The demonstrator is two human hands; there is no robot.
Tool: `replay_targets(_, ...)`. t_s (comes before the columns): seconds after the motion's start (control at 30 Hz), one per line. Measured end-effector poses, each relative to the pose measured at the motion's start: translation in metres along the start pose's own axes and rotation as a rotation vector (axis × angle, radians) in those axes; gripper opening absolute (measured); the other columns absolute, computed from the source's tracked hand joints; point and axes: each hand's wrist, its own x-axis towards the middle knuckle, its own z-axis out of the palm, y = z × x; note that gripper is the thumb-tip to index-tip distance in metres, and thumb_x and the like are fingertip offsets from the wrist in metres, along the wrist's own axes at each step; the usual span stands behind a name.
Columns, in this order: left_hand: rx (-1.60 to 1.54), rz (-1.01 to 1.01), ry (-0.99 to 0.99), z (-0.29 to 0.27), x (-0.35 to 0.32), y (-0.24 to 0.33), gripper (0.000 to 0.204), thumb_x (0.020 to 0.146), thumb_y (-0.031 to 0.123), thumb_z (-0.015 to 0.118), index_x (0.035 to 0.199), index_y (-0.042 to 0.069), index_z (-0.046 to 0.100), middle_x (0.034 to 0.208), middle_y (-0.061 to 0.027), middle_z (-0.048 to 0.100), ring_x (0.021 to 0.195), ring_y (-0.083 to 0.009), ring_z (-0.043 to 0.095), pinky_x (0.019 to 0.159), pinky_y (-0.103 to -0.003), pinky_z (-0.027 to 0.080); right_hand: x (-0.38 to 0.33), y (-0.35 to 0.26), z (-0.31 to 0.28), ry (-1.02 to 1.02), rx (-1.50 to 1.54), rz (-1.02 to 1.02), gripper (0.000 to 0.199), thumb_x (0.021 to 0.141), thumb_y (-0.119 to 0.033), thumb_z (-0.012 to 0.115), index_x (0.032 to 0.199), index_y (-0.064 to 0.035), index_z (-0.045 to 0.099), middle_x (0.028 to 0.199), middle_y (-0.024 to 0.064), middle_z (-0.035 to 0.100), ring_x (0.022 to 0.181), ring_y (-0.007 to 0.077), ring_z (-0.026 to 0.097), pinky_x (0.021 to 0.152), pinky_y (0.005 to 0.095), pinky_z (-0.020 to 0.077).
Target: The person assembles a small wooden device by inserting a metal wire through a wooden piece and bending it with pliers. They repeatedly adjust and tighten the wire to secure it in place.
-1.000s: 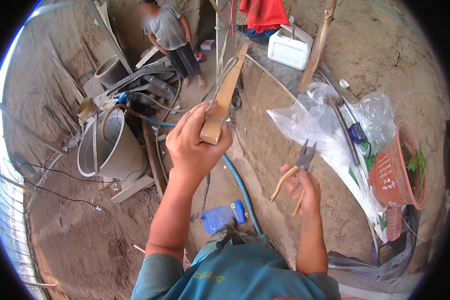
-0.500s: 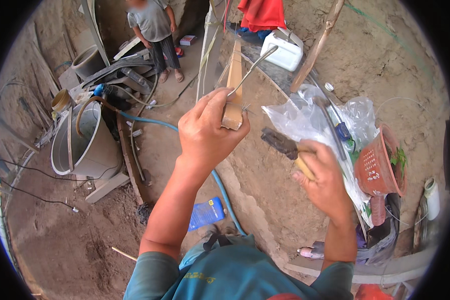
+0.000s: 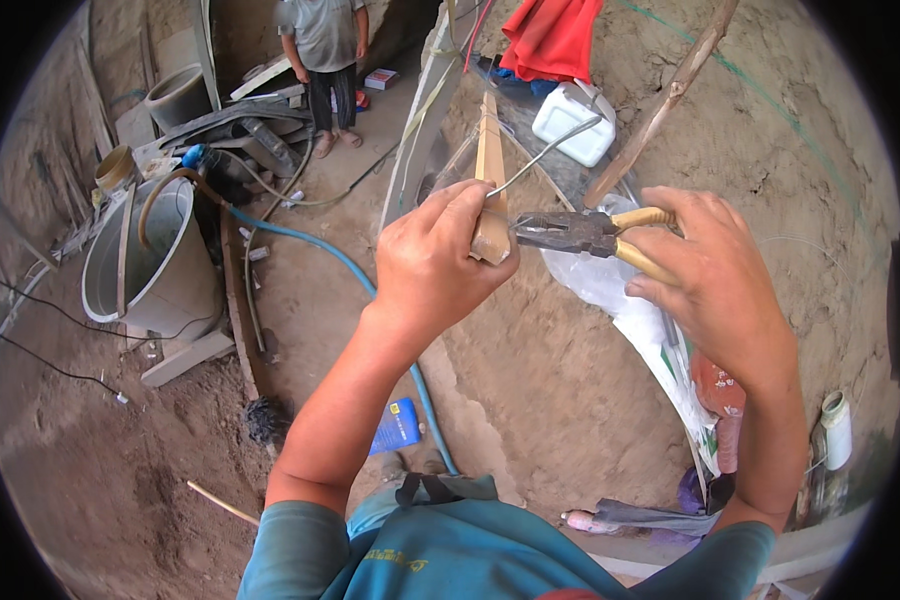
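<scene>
My left hand [image 3: 425, 255] is closed around the near end of a long wooden strip [image 3: 491, 165], which points away from me. A stiff grey wire [image 3: 548, 150] rises from under my left fingers and slants up to the right. In my right hand [image 3: 720, 270] is a pair of pliers [image 3: 570, 232] with yellow handles and dark, worn metal jaws. The jaws are level and their tip meets the right side of the strip near its end. Whether they bite on the wire there is too small to tell.
A person [image 3: 325, 65] stands at the back left. A large grey bucket [image 3: 175, 285] with a hose is on the left; a blue hose [image 3: 345, 265] crosses the ground. At right are a white jug [image 3: 575, 125], a wooden pole [image 3: 660, 105], clear plastic [image 3: 580, 275] and a reddish pot [image 3: 715, 385].
My right hand has swung up with the pliers, bringing their jaws from beside and below the strip to its end. My left hand keeps its hold; the view has shifted slightly.
</scene>
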Motion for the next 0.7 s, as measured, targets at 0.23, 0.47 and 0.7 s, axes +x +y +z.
replay_targets(0.23,-0.014,0.003,-0.010,0.003,-0.001,0.004,0.051,0.062,0.014,0.088,0.109,0.005,0.071,0.109,-0.0090,0.076,0.090,-0.0262,0.076,0.077,-0.035,0.062,0.013,0.012,-0.006,-0.050,-0.045,-0.064,0.042,0.069,-0.014,0.088,0.109,-0.0099,0.075,0.125,0.0097,0.064,0.113,0.0323,0.060,0.099,0.0447,0.0472)
replay_targets(0.47,0.001,0.014,-0.022,0.006,-0.005,0.008,0.054,0.061,0.013,0.089,0.111,0.005,0.071,0.110,-0.0097,0.076,0.093,-0.0266,0.075,0.078,-0.036,0.062,0.019,0.030,-0.001,-0.062,-0.023,-0.121,0.039,0.071,-0.016,0.086,0.108,-0.0120,0.075,0.117,0.0075,0.065,0.107,0.0308,0.061,0.092,0.0429,0.0489)
replay_targets(0.7,-0.019,-0.003,-0.030,0.009,-0.005,0.011,0.050,0.066,0.010,0.087,0.114,0.006,0.072,0.108,-0.0097,0.077,0.093,-0.0261,0.077,0.079,-0.036,0.063,0.025,0.044,0.004,-0.062,-0.012,-0.161,0.028,0.078,-0.022,0.084,0.104,-0.0138,0.076,0.103,0.0060,0.066,0.100,0.0289,0.062,0.085,0.0432,0.0507)
